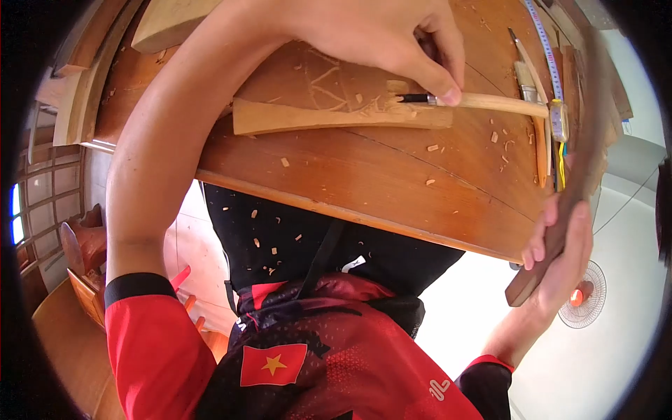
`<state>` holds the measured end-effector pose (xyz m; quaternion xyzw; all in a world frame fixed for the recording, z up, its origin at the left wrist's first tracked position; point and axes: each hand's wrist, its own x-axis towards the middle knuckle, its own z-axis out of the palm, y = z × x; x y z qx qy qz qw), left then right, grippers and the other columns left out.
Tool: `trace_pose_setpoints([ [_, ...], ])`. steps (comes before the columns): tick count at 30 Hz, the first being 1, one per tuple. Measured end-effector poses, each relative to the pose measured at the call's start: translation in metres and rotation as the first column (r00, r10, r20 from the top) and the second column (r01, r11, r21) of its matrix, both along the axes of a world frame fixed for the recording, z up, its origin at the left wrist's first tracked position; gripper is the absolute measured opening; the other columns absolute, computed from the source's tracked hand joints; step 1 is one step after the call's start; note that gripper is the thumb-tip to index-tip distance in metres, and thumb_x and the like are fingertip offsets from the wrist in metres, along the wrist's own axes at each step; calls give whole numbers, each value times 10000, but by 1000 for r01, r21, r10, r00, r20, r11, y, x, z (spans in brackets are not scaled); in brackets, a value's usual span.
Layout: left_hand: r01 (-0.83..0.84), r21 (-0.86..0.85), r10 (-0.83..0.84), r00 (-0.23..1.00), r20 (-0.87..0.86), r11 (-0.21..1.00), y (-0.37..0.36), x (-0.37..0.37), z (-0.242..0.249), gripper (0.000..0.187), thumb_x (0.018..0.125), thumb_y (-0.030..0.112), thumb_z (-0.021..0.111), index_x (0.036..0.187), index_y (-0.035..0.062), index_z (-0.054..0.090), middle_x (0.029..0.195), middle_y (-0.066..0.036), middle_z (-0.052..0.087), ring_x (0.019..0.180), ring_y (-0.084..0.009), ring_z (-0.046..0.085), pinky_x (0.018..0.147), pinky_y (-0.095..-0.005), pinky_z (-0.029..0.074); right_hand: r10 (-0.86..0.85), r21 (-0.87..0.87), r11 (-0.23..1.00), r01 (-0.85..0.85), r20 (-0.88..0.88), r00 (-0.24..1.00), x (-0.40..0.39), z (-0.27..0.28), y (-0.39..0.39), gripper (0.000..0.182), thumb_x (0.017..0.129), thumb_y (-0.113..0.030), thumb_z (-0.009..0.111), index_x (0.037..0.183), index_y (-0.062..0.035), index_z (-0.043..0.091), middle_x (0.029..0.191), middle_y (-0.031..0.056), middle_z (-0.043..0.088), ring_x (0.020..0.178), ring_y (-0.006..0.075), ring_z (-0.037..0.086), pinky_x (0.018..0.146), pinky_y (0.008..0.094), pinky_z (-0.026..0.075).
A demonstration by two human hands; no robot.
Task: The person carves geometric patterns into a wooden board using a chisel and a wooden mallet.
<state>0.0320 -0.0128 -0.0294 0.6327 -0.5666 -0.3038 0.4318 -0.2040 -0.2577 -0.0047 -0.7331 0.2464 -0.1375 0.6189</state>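
My left hand point(392, 38) reaches across the top and pinches a wood-carving chisel point(500, 105) between thumb and fingers. Its pale wooden handle points right, and its dark metal tip meets the carved end of a light wood block point(294, 119). Pencil lines and cut marks show on the block's upper face; my hand and forearm cover part of it. On the right, my right hand point(570, 241) is wrapped around the lower part of a long dark wooden bar point(586, 147). The bar is raised near the table's right edge, apart from the chisel handle.
Wood chips point(432, 148) lie scattered on the brown table point(336, 175) and on a black apron point(280, 224). Along the right side are a brush point(525, 80), a measuring tape point(558, 119) and slim tools. Another wood piece point(164, 24) sits top left. A fan point(584, 297) stands beyond.
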Motion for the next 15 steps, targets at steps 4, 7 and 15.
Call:
trace_pose_setpoints([
  [4, -3, -41, 3, 1000, 20, 999, 0, -2, -6, 296, 974, 273, 723, 1089, 6, 779, 976, -113, 752, 839, -192, 685, 744, -325, 540, 133, -93, 984, -153, -196, 972, -9, -9, 10, 336, 1111, -349, 472, 1065, -23, 536, 858, 65, 553, 463, 75, 437, 397, 223, 332],
  [7, -51, 14, 50, 994, 93, 999, -1, -3, -8, 290, 971, 278, 727, 1083, 16, 784, 961, -108, 749, 833, -187, 680, 737, -321, 538, -48, -64, 997, 45, -50, 998, -5, -7, 18, 364, 1096, -360, 514, 1199, -15, 568, 857, 66, 556, 466, 83, 453, 405, 224, 331],
  [15, -2, 30, 0, 998, 66, 1000, 0, -3, -8, 281, 968, 282, 727, 1081, 32, 791, 956, -94, 754, 839, -172, 680, 735, -302, 533, -57, -112, 992, 52, -50, 997, -12, -18, 35, 360, 1100, -360, 486, 1130, -13, 576, 854, 37, 559, 471, 72, 430, 398, 223, 334],
])
